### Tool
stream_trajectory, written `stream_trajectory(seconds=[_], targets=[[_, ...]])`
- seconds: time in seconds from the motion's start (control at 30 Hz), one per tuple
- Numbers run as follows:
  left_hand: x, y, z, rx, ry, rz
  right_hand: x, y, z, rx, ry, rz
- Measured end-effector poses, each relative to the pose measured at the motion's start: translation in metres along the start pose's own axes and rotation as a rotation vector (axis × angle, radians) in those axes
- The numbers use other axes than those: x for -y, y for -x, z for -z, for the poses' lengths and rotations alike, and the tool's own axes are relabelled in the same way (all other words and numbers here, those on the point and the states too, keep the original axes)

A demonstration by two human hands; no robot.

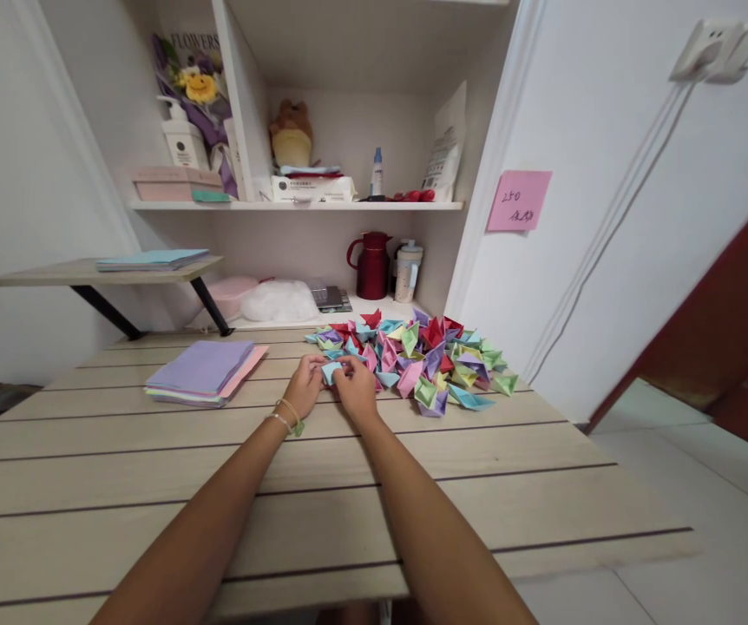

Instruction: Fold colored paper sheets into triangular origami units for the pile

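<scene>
A small folded piece of light blue paper (331, 373) is held between my two hands, just above the table. My left hand (305, 382) pinches its left side; a beaded bracelet circles that wrist. On the other side, the fingers of my right hand (356, 384) are closed on the paper's right edge. Right behind and beside my right hand lies a heap of folded paper boats (410, 358) in pink, red, purple, green, yellow and blue. To the left of my hands sits a stack of square coloured paper (201, 369), purple on top.
The slatted wooden table (322, 521) ends at the right, above a tiled floor. A raised wooden stand (75, 274) carries more blue paper (153, 259). Behind, a shelf holds a red jug (372, 267), a tumbler (407, 273) and a white plastic bag (279, 300).
</scene>
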State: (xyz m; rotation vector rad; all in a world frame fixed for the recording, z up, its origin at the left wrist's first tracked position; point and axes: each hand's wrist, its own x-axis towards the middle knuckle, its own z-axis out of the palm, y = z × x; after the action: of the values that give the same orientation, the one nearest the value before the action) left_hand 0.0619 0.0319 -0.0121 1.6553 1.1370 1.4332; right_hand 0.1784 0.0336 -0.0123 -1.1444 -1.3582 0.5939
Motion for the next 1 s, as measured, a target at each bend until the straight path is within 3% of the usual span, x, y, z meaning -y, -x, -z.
stream_trajectory(seconds=[0.17,0.47,0.67,0.8,1.0], targets=[[-0.006,0.002,0.0,0.051,0.001,-0.014,-0.004,-0.002,0.002,-0.006,-0.023,0.003],[-0.013,0.004,0.004,0.043,-0.164,-0.084,0.002,0.004,0.002,0.016,-0.041,0.087],[-0.011,0.006,0.0,0.057,-0.421,-0.261,0.003,0.005,0.001,-0.004,-0.07,0.091],[-0.009,0.007,-0.002,0.089,-0.472,-0.331,0.005,0.008,0.001,0.005,-0.102,0.103],[-0.007,0.007,-0.002,0.105,-0.444,-0.284,0.006,0.007,-0.001,0.011,-0.098,0.085]])
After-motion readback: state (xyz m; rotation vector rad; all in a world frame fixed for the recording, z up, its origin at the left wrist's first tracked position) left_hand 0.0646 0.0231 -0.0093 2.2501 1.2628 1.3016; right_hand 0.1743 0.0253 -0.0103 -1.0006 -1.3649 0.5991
